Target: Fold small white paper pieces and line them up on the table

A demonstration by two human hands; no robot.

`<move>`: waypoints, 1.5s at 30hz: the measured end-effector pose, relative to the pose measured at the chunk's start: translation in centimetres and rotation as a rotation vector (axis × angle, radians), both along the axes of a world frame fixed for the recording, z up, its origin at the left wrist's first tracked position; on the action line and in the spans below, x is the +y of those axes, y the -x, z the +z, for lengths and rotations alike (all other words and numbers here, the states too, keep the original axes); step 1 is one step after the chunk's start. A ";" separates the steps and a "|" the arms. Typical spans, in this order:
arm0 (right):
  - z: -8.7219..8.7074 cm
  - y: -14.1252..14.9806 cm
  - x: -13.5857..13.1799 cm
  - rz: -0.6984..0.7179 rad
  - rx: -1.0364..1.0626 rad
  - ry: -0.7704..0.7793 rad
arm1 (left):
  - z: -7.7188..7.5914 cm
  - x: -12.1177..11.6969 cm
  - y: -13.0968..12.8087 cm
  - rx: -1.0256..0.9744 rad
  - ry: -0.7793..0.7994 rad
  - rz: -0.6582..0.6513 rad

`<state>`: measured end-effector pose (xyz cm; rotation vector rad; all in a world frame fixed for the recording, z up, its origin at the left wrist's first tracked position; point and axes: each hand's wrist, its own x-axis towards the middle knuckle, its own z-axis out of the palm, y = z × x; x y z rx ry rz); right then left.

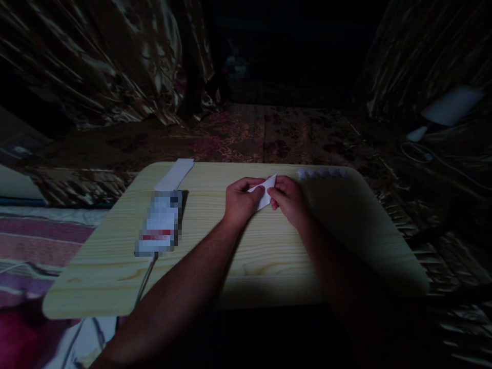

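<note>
A small folded piece of white paper (266, 199) is held between both hands above the middle of the wooden table (207, 246). My left hand (242, 200) pinches its left side, thumb on top. On the right, my right hand (287, 197) grips the other side with thumb and fingers. One pointed corner of the paper sticks up between the hands. The fingers behind the paper are partly hidden.
White paper strips (175, 174) lie at the table's back left. Before them is a blurred-out phone-like object (159, 223) with a cable (146, 277). Several small folded white papers (323, 173) line the back right edge. A white lamp (449, 107) stands beyond, at right.
</note>
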<state>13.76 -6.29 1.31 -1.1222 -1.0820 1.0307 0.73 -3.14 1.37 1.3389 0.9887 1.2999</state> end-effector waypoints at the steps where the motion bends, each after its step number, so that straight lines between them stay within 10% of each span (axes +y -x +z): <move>1: -0.1 0.0 0.0 -0.003 -0.012 0.002 | 0.0 0.0 0.0 -0.005 0.003 -0.004; 45: -0.9 -0.7 0.6 -0.153 0.100 -0.011 | 0.0 -0.2 -0.1 -0.057 0.061 -0.070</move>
